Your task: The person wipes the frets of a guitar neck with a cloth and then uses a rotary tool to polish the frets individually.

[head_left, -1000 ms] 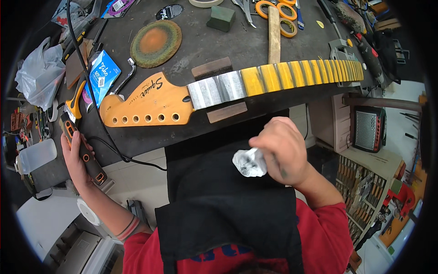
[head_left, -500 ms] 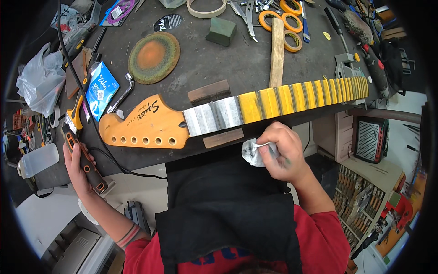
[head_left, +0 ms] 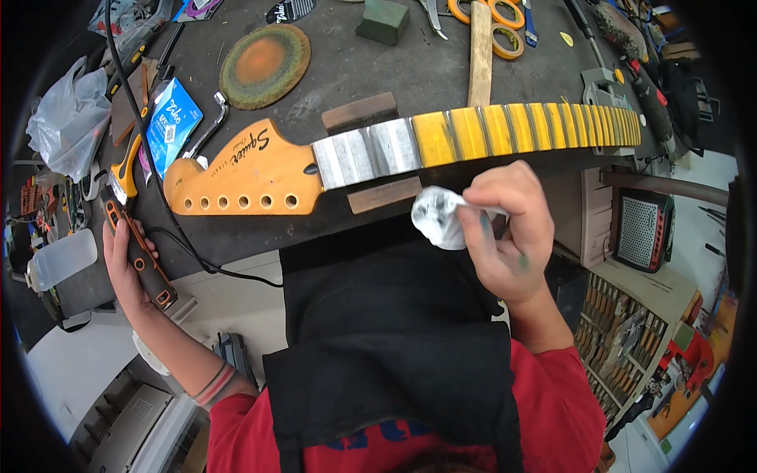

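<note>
A guitar neck lies across the bench edge, its wooden headstock to the left. Yellow tape covers most of its fretboard and silver tape the part by the headstock, with frets showing as dark lines between. My right hand pinches a crumpled white rag with dark smudges, held in front of the neck and apart from it. At the bench's left edge, my left hand is wrapped round a slim black handheld device with orange trim; its exact kind is unclear.
Dark wooden blocks sit under the neck, and a clamp stands by its right end. A black cable crosses the headstock's left side. Behind are a round abrasive pad, a green block, a wooden stick and tape rolls.
My right hand has drawn the rag a little away from the neck, and its smudged side now shows more. The bench sits higher in view. My left hand keeps its hold.
</note>
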Tool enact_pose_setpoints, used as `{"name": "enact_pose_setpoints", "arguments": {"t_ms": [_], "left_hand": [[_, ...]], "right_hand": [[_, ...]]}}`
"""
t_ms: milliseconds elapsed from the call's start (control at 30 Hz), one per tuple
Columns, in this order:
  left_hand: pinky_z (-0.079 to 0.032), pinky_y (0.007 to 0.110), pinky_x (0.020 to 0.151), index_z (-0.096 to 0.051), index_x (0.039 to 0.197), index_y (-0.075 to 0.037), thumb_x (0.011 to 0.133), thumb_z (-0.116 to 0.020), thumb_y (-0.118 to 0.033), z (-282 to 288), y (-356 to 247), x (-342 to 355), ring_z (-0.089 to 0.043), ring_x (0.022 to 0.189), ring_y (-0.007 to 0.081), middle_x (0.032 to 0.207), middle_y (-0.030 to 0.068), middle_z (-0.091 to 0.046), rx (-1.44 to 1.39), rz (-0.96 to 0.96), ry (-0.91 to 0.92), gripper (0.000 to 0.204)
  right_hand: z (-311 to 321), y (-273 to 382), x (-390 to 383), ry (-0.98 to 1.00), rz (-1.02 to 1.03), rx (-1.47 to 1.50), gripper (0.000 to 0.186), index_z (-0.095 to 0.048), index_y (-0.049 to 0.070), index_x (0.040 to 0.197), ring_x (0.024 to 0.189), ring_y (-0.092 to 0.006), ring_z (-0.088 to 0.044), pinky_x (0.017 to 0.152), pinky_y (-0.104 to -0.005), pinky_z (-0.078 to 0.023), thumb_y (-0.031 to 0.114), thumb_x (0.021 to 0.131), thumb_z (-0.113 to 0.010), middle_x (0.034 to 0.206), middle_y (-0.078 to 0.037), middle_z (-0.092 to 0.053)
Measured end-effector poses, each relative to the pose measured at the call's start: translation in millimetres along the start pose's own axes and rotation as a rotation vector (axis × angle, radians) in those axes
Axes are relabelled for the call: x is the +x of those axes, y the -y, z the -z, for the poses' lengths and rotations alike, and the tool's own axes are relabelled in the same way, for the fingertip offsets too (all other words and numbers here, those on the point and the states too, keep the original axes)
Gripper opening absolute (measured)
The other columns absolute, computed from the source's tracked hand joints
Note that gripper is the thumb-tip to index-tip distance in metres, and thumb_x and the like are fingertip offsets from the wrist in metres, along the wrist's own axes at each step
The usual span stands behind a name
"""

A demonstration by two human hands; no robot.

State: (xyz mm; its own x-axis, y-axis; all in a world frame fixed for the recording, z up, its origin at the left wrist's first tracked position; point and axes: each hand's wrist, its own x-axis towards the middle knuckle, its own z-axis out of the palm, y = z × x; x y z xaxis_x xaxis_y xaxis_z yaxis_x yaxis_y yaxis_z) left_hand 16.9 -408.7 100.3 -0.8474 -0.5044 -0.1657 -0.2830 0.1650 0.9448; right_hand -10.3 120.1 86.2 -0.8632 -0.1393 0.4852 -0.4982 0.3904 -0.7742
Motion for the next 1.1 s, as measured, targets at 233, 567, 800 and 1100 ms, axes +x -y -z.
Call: {"name": "enact_pose_setpoints", "arguments": {"t_ms": [233, 567, 800, 1100], "left_hand": [[-0.056, 0.023, 0.062, -0.063, 0.127, -0.010, 0.115, -0.071, -0.035, -3.7, -3.2, -1.1, -0.068, 0.073, 0.0075, 0.102, 0.0020, -0.070, 0.012, 0.003, -0.011, 0.029], [-0.057, 0.023, 0.062, -0.063, 0.126, -0.009, 0.115, -0.072, -0.035, 1.8, -0.1, -0.2, -0.069, 0.073, 0.0079, 0.101, 0.0020, -0.070, -0.011, -0.011, 0.003, 0.029], [-0.057, 0.023, 0.062, -0.064, 0.127, -0.009, 0.115, -0.072, -0.035, -4.5, -2.7, -2.1, -0.069, 0.073, 0.0082, 0.101, 0.0026, -0.071, -0.024, 0.000, -0.005, 0.029], [-0.058, 0.024, 0.062, -0.064, 0.129, -0.009, 0.116, -0.071, -0.034, -3.4, -2.0, -0.5, -0.069, 0.073, 0.0087, 0.101, 0.0029, -0.072, -0.044, 0.011, 0.002, 0.029]], "right_hand": [[-19.5, 2.0, 39.5, -0.004, 0.171, -0.375, 0.025, -0.073, 0.012, 0.104, 0.101, -0.0298, -0.058, 0.091, -0.0437, -0.040, 0.004, 0.086, -0.088, 0.102, -0.003, -0.066], [-35.7, 11.2, 49.3, -0.020, 0.121, -0.636, 0.028, -0.064, 0.012, 0.103, 0.107, -0.0314, -0.060, 0.094, -0.0466, -0.039, 0.004, 0.084, -0.084, 0.102, -0.005, -0.065], [-13.4, 14.7, 7.2, 0.072, 0.138, -0.459, 0.036, -0.067, 0.010, 0.104, 0.096, -0.0310, -0.061, 0.087, -0.0442, -0.041, -0.001, 0.078, -0.089, 0.096, -0.005, -0.065], [-13.2, -25.0, -27.6, -0.114, -0.085, -0.005, 0.024, -0.069, 0.001, 0.109, 0.089, -0.0265, -0.072, 0.081, -0.0354, -0.057, -0.007, 0.093, -0.085, 0.103, -0.011, -0.075]]}}
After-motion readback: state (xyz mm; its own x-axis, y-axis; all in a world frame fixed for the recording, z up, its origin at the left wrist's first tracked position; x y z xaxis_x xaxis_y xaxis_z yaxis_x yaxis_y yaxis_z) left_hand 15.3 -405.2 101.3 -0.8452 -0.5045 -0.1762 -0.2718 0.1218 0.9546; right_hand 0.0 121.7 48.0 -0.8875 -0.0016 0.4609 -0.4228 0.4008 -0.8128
